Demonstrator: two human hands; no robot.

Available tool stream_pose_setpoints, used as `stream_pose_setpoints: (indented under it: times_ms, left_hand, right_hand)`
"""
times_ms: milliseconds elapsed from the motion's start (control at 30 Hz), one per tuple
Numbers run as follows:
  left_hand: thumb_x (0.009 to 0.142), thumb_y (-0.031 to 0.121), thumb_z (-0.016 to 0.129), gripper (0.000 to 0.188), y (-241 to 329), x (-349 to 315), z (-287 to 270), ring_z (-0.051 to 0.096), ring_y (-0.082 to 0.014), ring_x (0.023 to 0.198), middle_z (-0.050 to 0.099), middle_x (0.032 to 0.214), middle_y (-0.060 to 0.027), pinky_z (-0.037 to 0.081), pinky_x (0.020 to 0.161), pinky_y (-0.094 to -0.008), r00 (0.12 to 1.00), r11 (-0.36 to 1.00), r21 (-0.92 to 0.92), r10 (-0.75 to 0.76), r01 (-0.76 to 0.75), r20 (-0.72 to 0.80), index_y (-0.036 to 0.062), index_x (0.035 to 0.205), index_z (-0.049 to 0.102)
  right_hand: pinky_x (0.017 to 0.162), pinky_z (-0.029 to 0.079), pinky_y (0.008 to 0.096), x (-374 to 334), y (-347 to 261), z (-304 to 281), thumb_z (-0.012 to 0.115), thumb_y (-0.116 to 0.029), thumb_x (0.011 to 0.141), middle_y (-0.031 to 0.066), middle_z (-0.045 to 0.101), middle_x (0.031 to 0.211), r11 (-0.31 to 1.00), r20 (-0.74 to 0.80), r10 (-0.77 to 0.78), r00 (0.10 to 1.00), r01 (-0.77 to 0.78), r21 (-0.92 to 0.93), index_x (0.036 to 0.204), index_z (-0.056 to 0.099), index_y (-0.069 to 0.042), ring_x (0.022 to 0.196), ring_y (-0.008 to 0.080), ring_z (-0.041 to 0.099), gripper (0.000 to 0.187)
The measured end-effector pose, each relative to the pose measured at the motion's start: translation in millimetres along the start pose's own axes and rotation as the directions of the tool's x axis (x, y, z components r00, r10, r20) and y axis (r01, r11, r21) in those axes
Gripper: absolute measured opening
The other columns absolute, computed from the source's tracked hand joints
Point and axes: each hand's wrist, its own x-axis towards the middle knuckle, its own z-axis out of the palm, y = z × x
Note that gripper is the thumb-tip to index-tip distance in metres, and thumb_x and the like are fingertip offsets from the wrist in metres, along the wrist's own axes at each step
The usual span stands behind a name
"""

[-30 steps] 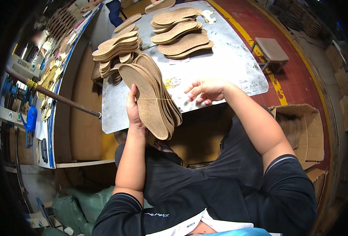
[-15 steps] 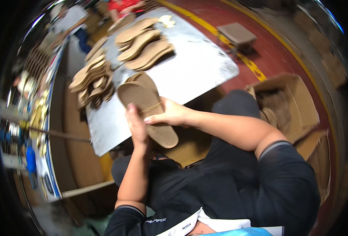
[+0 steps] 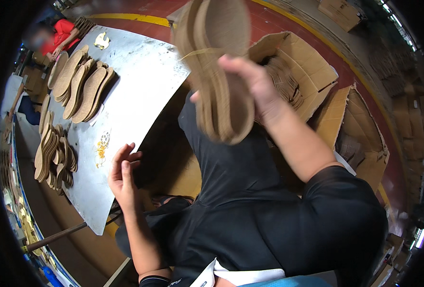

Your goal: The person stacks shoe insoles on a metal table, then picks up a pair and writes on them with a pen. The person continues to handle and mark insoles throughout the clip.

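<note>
My right hand (image 3: 257, 86) is closed round a bundle of brown cork-like insoles (image 3: 217, 95), raised in front of me to the right of the table. A thin yellowish rubber band (image 3: 200, 52) runs round the bundle, which is partly blurred by motion. Near the table's front edge, my left hand (image 3: 125, 174) is empty, its fingers loosely curled and apart. Beyond it on the tabletop lies a small heap of yellow rubber bands (image 3: 102, 149). More insoles are stacked in piles, one insole pile (image 3: 54, 155) at the left edge and another insole pile (image 3: 80, 88) farther back.
A metal-topped table (image 3: 135, 71) stands to the left. At my right are two open cardboard boxes, a farther box (image 3: 312, 71) holding insoles and a nearer box (image 3: 365, 119). A person in red (image 3: 61, 36) sits at the table's far end. A metal bar (image 3: 59, 237) juts out at lower left.
My right hand has carried the insole bundle up and to the right, away from the table. The left hand has let go of it. My view has turned right.
</note>
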Motion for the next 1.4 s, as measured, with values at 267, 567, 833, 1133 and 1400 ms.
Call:
stream_pose_setpoints:
  times_ms: [267, 567, 833, 1133, 1400]
  left_hand:
    - [0.119, 0.031, 0.066, 0.035, -24.8, 28.0, -26.8, 0.079, -0.0199, 0.117, 0.082, 0.135, -0.0104, 0.059, 0.099, -0.0338, 0.950, 0.976, -0.018, -0.214, 0.215, -0.226, 0.0052, 0.142, 0.075]
    - [0.119, 0.029, 0.067, 0.034, -39.4, 42.2, -22.5, 0.079, -0.0195, 0.116, 0.081, 0.136, -0.0104, 0.059, 0.099, -0.0346, 0.935, 0.948, 0.019, -0.309, 0.317, -0.171, 0.0050, 0.142, 0.075]
    - [0.117, 0.021, 0.070, 0.030, -46.0, 30.3, -47.6, 0.079, -0.0175, 0.111, 0.080, 0.131, -0.0096, 0.061, 0.100, -0.0313, 0.920, 0.918, 0.101, -0.370, 0.383, -0.128, -0.0006, 0.137, 0.076]
    - [0.112, 0.019, 0.075, 0.030, -32.8, 48.5, -49.6, 0.078, -0.0173, 0.107, 0.083, 0.120, -0.0075, 0.062, 0.096, -0.0347, 0.974, 0.981, 0.099, -0.148, 0.167, -0.173, -0.0011, 0.134, 0.078]
    - [0.105, 0.022, 0.082, 0.032, -9.8, 45.3, -83.4, 0.083, -0.0236, 0.104, 0.086, 0.115, -0.0148, 0.064, 0.091, -0.0380, 0.948, 0.905, 0.383, -0.060, 0.183, -0.312, 0.0000, 0.128, 0.082]
  right_hand:
    - [0.115, 0.057, 0.0438, -45.7, -118.6, -267.6, 0.097, -0.033, 0.087, 0.0277, 0.072, 0.148, 0.368, -0.593, -0.527, 0.609, -0.466, -0.805, 0.158, 0.053, 0.010, 0.135, 0.0374, 0.073, 0.093]
    - [0.128, 0.046, 0.0551, -83.4, -30.9, -428.4, 0.093, -0.019, 0.081, 0.0301, 0.055, 0.170, -0.128, -0.868, -0.002, 0.496, -0.861, -0.492, 0.181, 0.020, -0.005, 0.154, 0.0484, 0.057, 0.125]
    - [0.133, 0.041, 0.0547, -42.9, 2.4, -441.4, 0.094, -0.013, 0.080, 0.0360, 0.036, 0.179, -0.267, -0.916, 0.155, 0.370, -0.877, -0.400, 0.182, -0.007, -0.005, 0.165, 0.0472, 0.041, 0.143]
    - [0.131, 0.043, 0.0544, -10.9, -16.9, -418.1, 0.075, -0.015, 0.095, 0.0391, 0.056, 0.162, -0.172, -0.726, -0.511, 0.460, -0.883, -0.438, 0.170, 0.035, 0.007, 0.153, 0.0515, 0.055, 0.088]
    - [0.118, 0.054, 0.0505, 153.2, -19.7, -52.7, 0.071, -0.007, 0.102, 0.0239, 0.073, 0.147, -0.359, 0.318, -0.528, 0.787, 0.133, -0.924, 0.155, 0.063, -0.001, 0.139, 0.0429, 0.068, 0.054]
